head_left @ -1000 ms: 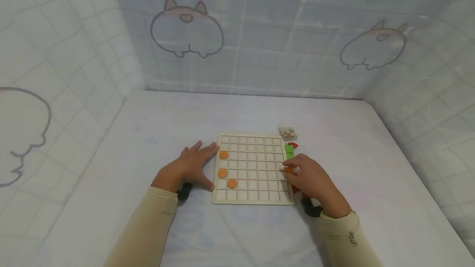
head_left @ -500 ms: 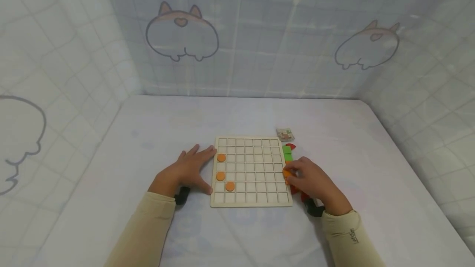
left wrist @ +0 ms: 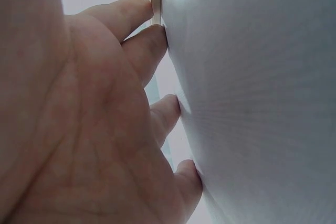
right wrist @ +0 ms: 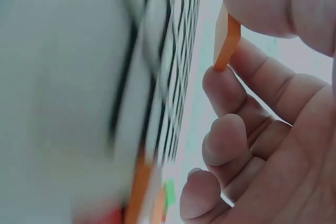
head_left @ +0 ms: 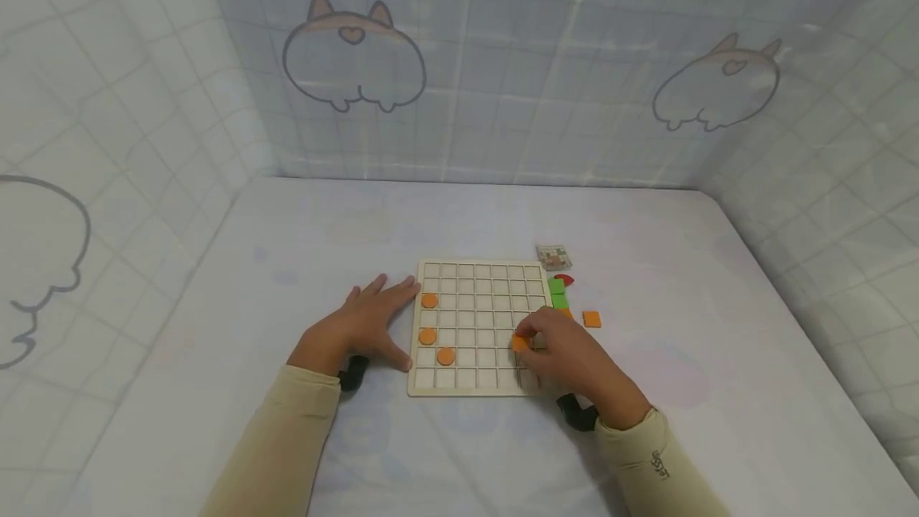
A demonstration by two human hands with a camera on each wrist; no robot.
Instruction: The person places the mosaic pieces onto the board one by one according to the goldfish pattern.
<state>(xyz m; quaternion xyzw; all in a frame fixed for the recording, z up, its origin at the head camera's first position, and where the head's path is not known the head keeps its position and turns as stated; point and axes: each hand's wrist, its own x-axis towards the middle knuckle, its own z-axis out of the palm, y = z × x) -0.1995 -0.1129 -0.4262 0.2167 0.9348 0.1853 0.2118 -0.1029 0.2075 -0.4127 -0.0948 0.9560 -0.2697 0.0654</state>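
A pale gridded board (head_left: 487,315) lies flat, with three orange discs (head_left: 446,356) in cells near its left side. My left hand (head_left: 362,331) has its fingers spread, with a fingertip and the thumb right at the board's left edge. In the left wrist view the extended fingers (left wrist: 144,51) reach toward that edge. Over the lower right of the grid, my right hand (head_left: 570,356) pinches an orange square tile (right wrist: 228,40) between thumb and fingers. The right wrist view has this tile tilted, above the board's surface.
Green tiles (head_left: 558,294) and a red piece (head_left: 565,279) lie along the board's right edge, partly hidden by the right hand. A loose orange square (head_left: 592,319) sits farther right. A small patterned card (head_left: 554,257) is at the board's top right corner.
My right hand has moved left from the pieces beside the board to over the grid, carrying an orange tile. Another orange square now shows apart on the right. The left hand stays put.
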